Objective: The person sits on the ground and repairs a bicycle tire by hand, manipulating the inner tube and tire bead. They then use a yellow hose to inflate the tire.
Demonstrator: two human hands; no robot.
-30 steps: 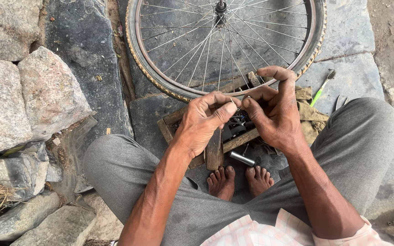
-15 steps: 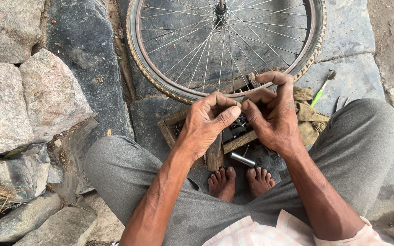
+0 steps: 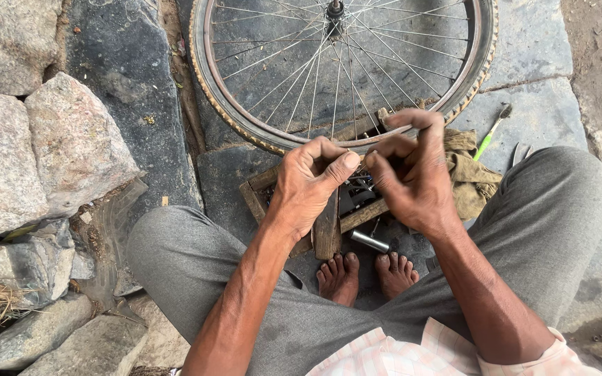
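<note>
Dark stone paving carries the bicycle wheel (image 3: 343, 69), where since a moment ago the left hand (image 3: 311, 184) and right hand (image 3: 412, 177) have hardly shifted, fingertips pinched narrowly together at its rim above the wooden tool tray (image 3: 256, 195).

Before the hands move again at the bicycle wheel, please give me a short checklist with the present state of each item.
1. Bicycle wheel lies flat on the stone floor: ok.
2. Left hand at the rim: ok.
3. Right hand at the rim, index finger raised: ok.
4. Something pinched between the fingertips: cannot tell.
5. Wooden tool tray within reach under the hands: ok.
6. Bare feet clear of the metal cylinder: not ok, it lies close.
</note>
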